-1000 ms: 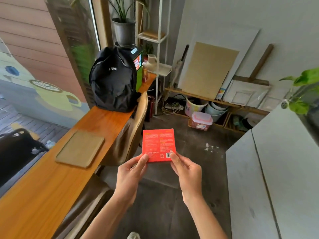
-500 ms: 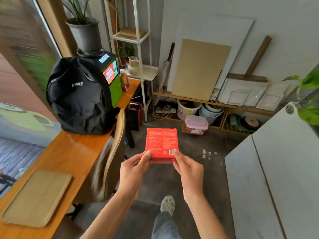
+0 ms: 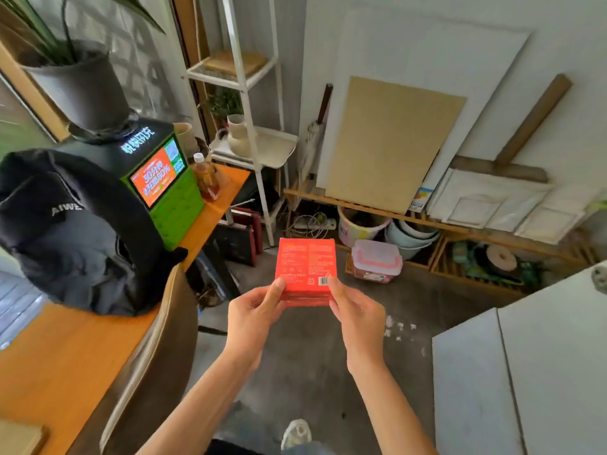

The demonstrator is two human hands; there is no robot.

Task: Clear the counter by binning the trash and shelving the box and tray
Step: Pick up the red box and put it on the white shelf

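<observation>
A flat red box (image 3: 306, 264) with small print and a barcode is held up in front of me over the floor. My left hand (image 3: 253, 315) grips its lower left corner and my right hand (image 3: 356, 311) grips its lower right corner. The tan tray (image 3: 19, 436) lies on the wooden counter (image 3: 65, 359) at the bottom left, only its corner in view. The white shelf unit (image 3: 253, 149) stands ahead at the counter's far end, with a vase on its middle shelf.
A black backpack (image 3: 75, 234), a green screen device (image 3: 164, 188) with a potted plant on top and a bottle (image 3: 205, 175) sit on the counter. A chair (image 3: 157, 353) stands beside it. Buckets, a lidded plastic container (image 3: 376, 261) and boards line the far wall. Grey panels (image 3: 525, 372) stand at right.
I have walked forward along the counter with the box in both hands. The shelf unit and backpack are closer, and the tray has slid to the bottom left corner.
</observation>
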